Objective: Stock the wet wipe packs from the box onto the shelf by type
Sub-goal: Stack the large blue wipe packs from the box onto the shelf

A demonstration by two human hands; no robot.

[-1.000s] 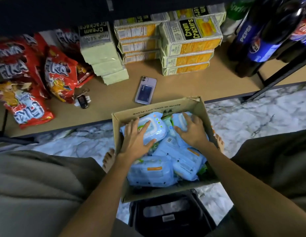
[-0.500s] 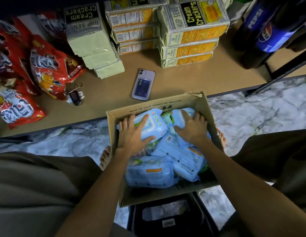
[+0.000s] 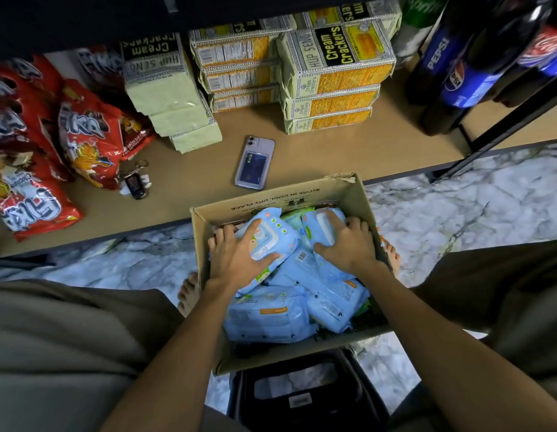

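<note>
Both my hands are down in the cardboard box (image 3: 271,202), which sits between my knees on the marble floor (image 3: 458,213). My left hand (image 3: 236,260) lies over a blue wet wipe pack (image 3: 271,238) with a white flip lid and small cartoon prints; the fingers are spread, the forefinger stretched along the pack's top, the thumb hooked round its near edge and the other fingers curled over its far left side, so I am gripping it. My right hand (image 3: 349,244) is on a second blue pack (image 3: 321,226) just to the right of the first; its fingers are curved over the pack's top and far side, held fairly close together, with the thumb reaching out along the near side toward my left hand. Under and nearer than my fingers lie more blue packs (image 3: 271,316), heaped at angles, some showing barcodes and orange labels; a bit of green packaging (image 3: 297,213) shows between my two hands at the far end. Beyond my fingertips, past the box's far wall, is the brown shelf (image 3: 302,154), with a phone (image 3: 255,163) in a clear case lying flat just ahead, a key fob (image 3: 134,183) off to the left, stacked cream cracker boxes (image 3: 333,76) further back, red snack bags (image 3: 84,135) far left, and dark cola bottles (image 3: 458,63) far right. A black stool (image 3: 302,397) is below my wrists.
</note>
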